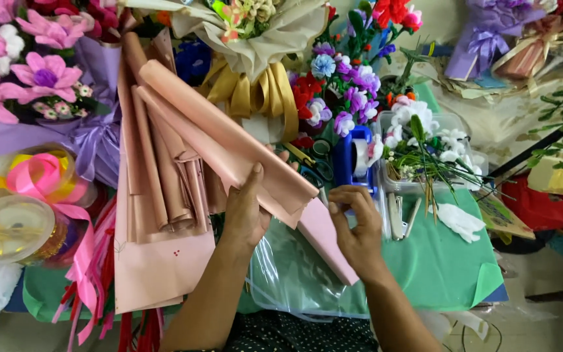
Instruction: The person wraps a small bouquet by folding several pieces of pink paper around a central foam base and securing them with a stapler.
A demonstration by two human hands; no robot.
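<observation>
My left hand point(247, 210) grips the near end of a folded pink wrapping paper sheet point(229, 140) that slants up toward the far left. My right hand point(354, 229) hovers just right of it, fingers curled and pinched near the base of a blue tape dispenser point(353, 160); whether it holds a bit of tape is unclear. A lower corner of pink paper point(324, 238) lies under my right hand. More rolled pink paper point(164, 189) rests to the left.
A green table cover point(444, 261) with a clear plastic sheet point(294, 274) lies in front. Pink ribbon spools point(24, 208) sit left, purple and pink bouquets point(40, 78) far left, a gold-ribboned bouquet point(255, 39) behind, white flowers in a clear box point(425, 140) right, scissors point(314, 169) near the dispenser.
</observation>
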